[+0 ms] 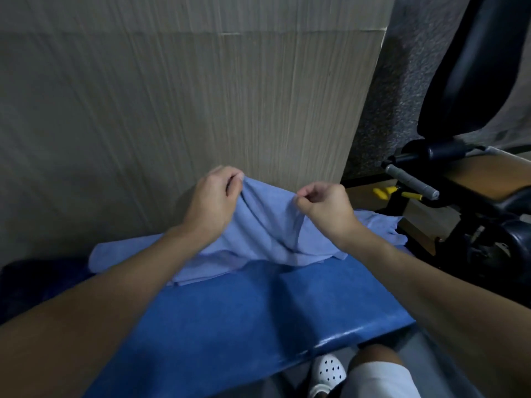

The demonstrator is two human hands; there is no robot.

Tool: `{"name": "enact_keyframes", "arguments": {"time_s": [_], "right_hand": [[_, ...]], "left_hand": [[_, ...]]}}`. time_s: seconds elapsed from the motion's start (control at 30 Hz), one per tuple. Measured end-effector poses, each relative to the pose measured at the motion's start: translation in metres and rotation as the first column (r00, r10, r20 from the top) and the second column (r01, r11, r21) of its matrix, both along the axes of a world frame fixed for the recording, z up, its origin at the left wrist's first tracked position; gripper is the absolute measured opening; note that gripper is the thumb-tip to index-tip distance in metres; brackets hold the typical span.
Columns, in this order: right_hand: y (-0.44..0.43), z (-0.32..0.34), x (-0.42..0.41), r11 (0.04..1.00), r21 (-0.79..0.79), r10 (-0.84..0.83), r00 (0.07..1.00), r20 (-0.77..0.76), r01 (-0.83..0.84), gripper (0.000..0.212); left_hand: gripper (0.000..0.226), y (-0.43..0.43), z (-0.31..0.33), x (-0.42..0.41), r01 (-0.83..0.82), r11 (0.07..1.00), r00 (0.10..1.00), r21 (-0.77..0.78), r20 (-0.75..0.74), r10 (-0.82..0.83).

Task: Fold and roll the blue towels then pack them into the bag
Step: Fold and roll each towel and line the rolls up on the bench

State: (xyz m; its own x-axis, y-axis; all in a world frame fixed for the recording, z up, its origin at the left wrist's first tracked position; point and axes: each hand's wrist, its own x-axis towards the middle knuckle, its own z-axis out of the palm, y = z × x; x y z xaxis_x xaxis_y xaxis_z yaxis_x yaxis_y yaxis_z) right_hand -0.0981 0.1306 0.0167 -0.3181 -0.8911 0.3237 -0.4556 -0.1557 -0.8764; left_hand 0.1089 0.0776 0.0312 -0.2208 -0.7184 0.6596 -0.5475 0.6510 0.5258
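A light blue towel (264, 225) is lifted at its far edge above a padded blue bench (230, 317). My left hand (214, 202) pinches its upper left corner. My right hand (324, 206) pinches the upper edge on the right. The cloth sags between my hands and its lower part rests crumpled on the bench. More light blue towel cloth (376, 225) lies spread toward the bench's far right end. No bag is visible.
A wood-grain wall panel (172, 96) stands right behind the bench. Black gym equipment (465, 179) with a metal bar and yellow parts fills the right side. A white perforated shoe (327, 374) and a knee show below the bench's near edge.
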Motion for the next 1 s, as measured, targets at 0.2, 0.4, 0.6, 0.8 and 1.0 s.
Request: {"name": "enact_keyframes", "arguments": {"time_s": [0.2, 0.4, 0.6, 0.8, 1.0], "right_hand": [[0.032, -0.009, 0.024, 0.997, 0.051, 0.05, 0.997, 0.053, -0.053, 0.024], [0.063, -0.064, -0.003, 0.977, 0.211, -0.016, 1.0, -0.003, 0.016, 0.026], [0.083, -0.099, -0.031, 0.949, 0.308, -0.055, 0.997, -0.06, 0.071, 0.017], [0.087, -0.111, -0.036, 0.935, 0.349, -0.05, 0.998, -0.038, 0.06, 0.013], [0.086, -0.109, -0.033, 0.922, 0.383, -0.037, 0.997, -0.074, 0.063, 0.019]], "left_hand": [[0.021, 0.018, -0.014, 0.036, 0.088, 0.995, 0.982, 0.039, 0.165, -0.093], [0.008, 0.052, -0.085, 0.028, 0.131, 0.95, 0.958, 0.284, 0.211, -0.195], [0.017, 0.08, -0.14, 0.049, -0.02, 0.903, 0.943, 0.429, 0.307, -0.125], [0.027, 0.106, -0.169, 0.08, -0.513, 0.727, 0.817, 0.456, 0.518, 0.252], [0.053, 0.119, -0.179, 0.09, -0.663, 0.554, 0.72, 0.503, 0.632, 0.288]]}}
